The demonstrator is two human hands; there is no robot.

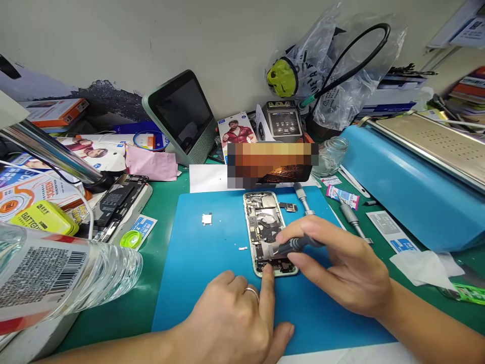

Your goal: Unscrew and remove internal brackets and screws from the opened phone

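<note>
An opened phone with its inner parts bare lies on the blue mat. My left hand rests in front of it, index finger stretched onto the phone's near end and the other fingers curled, holding nothing. My right hand grips a dark grey screwdriver between thumb and fingers. The screwdriver lies at a low slant over the phone's lower part, tip to the left; whether the tip touches a part I cannot tell. To the left are a small metal plate and a tiny bracket.
Two grey screwdrivers, one on the mat and one farther right, lie beyond my right hand. A small camera-like part sits beside the phone. A large water bottle crowds the left. Another opened phone lies behind it.
</note>
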